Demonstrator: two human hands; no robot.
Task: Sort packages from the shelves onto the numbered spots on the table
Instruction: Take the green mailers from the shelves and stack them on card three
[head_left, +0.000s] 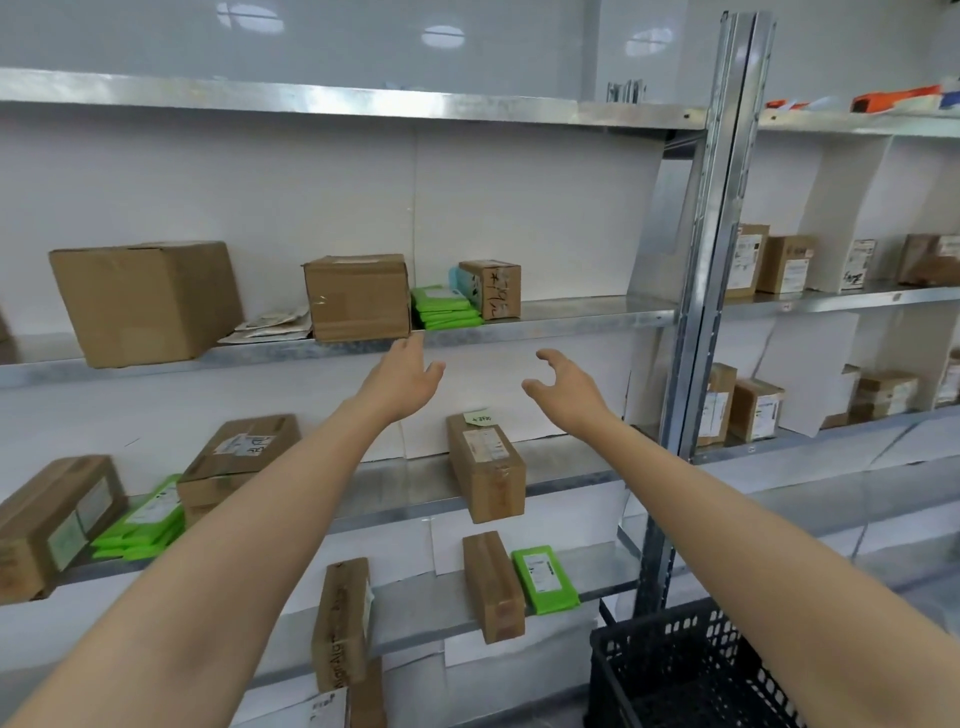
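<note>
Both arms reach up toward the middle shelf (571, 312). The left hand (402, 376) is spread, fingertips just under the shelf edge below a brown box (357, 296); the right hand (563, 387) is curled wide, empty. Green packets (447, 309) lie beside that box.

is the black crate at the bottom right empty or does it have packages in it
Cannot tell fully. The black crate shows only dark mesh walls and a dark interior; no package is visible, but its floor is cut off by the frame.
</note>
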